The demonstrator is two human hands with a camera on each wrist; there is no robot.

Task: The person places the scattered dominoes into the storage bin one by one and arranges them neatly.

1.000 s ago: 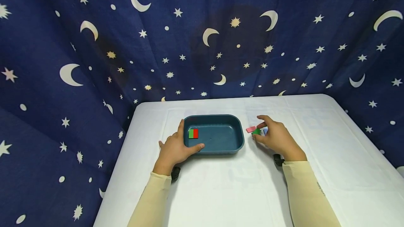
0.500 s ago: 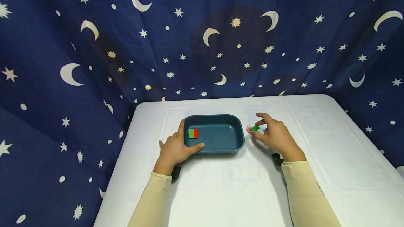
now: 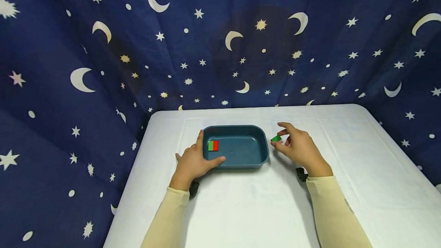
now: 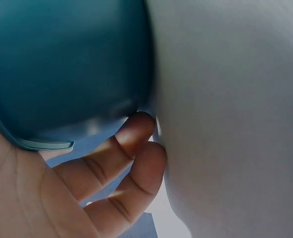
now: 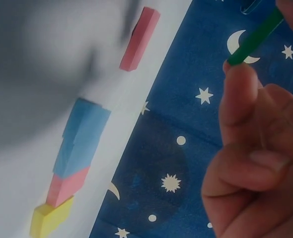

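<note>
My left hand (image 3: 192,163) holds the left end of a dark teal plastic tub (image 3: 237,160), with the thumb over its near rim. In the left wrist view, two curled fingertips (image 4: 149,161) lie against the tub's outer wall (image 4: 72,74). A green block (image 3: 211,146) and a red block (image 3: 215,146) sit side by side inside the tub, toward the left. Just right of the tub, my right hand (image 3: 300,150) pinches a green flat block (image 5: 258,37) between thumb and fingertips, raised above the table.
In the right wrist view, a pink block (image 5: 140,37) lies alone on the white-covered table (image 5: 17,163). Farther along stand blue blocks (image 5: 82,139), another pink block (image 5: 67,186) and a yellow block (image 5: 51,216) in a row. A starry blue curtain (image 3: 206,41) hangs behind.
My right hand has lifted the green block off the table and moved slightly left toward the tub. The left hand has stayed on the tub; the head view has shifted a little.
</note>
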